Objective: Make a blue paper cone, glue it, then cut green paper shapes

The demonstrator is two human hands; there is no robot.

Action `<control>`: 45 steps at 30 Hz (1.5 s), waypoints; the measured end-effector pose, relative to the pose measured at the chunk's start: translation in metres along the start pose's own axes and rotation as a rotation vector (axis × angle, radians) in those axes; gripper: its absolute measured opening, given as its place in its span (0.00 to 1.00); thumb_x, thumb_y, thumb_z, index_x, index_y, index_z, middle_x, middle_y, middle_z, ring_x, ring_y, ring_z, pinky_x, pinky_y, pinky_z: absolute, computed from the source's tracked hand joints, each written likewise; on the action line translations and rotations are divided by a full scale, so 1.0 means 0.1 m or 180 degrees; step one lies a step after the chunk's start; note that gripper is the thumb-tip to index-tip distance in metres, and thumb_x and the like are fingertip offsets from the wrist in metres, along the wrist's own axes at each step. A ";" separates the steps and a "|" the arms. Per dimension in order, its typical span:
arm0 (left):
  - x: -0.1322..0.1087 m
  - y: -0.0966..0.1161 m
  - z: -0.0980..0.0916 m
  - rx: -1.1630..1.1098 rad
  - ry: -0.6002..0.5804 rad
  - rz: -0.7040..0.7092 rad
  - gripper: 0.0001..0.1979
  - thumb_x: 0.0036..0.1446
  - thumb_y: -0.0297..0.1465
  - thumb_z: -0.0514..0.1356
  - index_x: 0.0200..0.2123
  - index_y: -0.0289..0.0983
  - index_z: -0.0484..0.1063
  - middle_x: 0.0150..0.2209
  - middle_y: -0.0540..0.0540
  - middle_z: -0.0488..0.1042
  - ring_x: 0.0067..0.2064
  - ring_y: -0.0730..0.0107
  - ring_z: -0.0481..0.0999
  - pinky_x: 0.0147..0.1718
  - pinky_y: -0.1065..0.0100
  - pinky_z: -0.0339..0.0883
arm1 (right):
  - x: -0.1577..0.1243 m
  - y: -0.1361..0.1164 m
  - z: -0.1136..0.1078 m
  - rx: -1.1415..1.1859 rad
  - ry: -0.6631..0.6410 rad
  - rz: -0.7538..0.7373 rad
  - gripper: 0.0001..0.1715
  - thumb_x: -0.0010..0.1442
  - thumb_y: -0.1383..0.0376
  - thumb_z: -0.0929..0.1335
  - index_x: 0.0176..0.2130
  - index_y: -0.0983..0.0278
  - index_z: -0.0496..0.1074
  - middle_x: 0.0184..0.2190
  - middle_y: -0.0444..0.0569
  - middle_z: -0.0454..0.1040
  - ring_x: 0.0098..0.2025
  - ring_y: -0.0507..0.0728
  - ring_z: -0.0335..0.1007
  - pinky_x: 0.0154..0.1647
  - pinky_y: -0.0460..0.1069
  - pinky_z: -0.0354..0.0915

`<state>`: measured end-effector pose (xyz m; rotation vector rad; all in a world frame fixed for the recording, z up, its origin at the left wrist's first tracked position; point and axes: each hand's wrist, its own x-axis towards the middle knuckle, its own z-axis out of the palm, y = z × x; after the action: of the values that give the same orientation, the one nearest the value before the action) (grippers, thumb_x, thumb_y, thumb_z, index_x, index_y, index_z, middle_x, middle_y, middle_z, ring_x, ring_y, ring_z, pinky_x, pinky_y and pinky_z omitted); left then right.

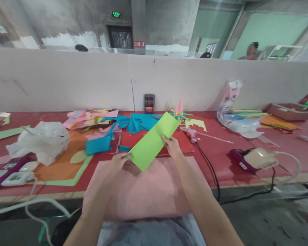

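Note:
A bright green strip of paper [154, 141] is held slantwise over the table edge between my two hands. My left hand [121, 161] pinches its lower left corner, and my right hand [171, 145] grips its right edge. Below it lies a pink sheet [149, 191], reaching from the table toward my lap. Behind the strip stand a blue paper cone [133, 123] and a pink cone [179, 108] on a ring of green and yellow strips. To the right is a pink glue gun [192, 135] with a black cord.
Left are a crumpled plastic bag [42, 140], paper scraps [88, 118], an orange sheet [59, 171] and a purple power strip [9, 172]. Right are another power strip [242, 160], a plastic package [233, 119], scissors [281, 128] and a tray [292, 112]. A white partition [66, 82] stands behind.

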<state>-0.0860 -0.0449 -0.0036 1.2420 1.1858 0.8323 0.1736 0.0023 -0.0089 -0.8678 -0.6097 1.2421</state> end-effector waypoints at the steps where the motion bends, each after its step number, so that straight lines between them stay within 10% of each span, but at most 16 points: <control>1: -0.06 -0.03 0.00 0.0001 0.0071 -0.0012 0.13 0.43 0.41 0.60 0.28 0.36 0.71 0.22 0.47 0.76 0.26 0.62 0.77 0.28 0.65 0.70 | 0.00 0.01 0.00 0.0005 -0.0012 0.0004 0.18 0.36 0.69 0.75 0.32 0.68 0.74 0.33 0.48 0.77 0.31 0.54 0.74 0.31 0.46 0.72; 18: -0.37 0.06 0.16 0.0256 0.0306 0.0052 0.13 0.46 0.41 0.56 0.26 0.37 0.71 0.22 0.47 0.76 0.27 0.62 0.76 0.29 0.66 0.70 | 0.10 -0.04 -0.12 0.0651 0.0731 -0.0236 0.11 0.39 0.71 0.74 0.26 0.66 0.70 0.26 0.44 0.77 0.28 0.51 0.73 0.29 0.44 0.72; 31: -0.41 0.15 0.16 0.0308 0.0388 0.0057 0.10 0.46 0.40 0.56 0.25 0.39 0.70 0.20 0.48 0.75 0.30 0.60 0.77 0.31 0.66 0.69 | -0.13 0.07 0.06 0.0124 -0.0815 0.0706 0.19 0.45 0.68 0.72 0.40 0.66 0.70 0.39 0.50 0.76 0.37 0.56 0.74 0.40 0.50 0.71; 45: -0.26 -0.12 0.10 0.0397 0.0157 0.0137 0.17 0.47 0.44 0.56 0.29 0.35 0.71 0.26 0.44 0.77 0.29 0.61 0.77 0.29 0.65 0.71 | 0.16 -0.04 -0.13 0.0814 0.0659 -0.0152 0.16 0.42 0.66 0.74 0.34 0.66 0.71 0.31 0.46 0.78 0.33 0.55 0.74 0.36 0.50 0.73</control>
<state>-0.0843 -0.0738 -0.0110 1.3593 1.2705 0.8353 0.1900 0.0147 -0.0142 -0.7504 -0.2966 1.1407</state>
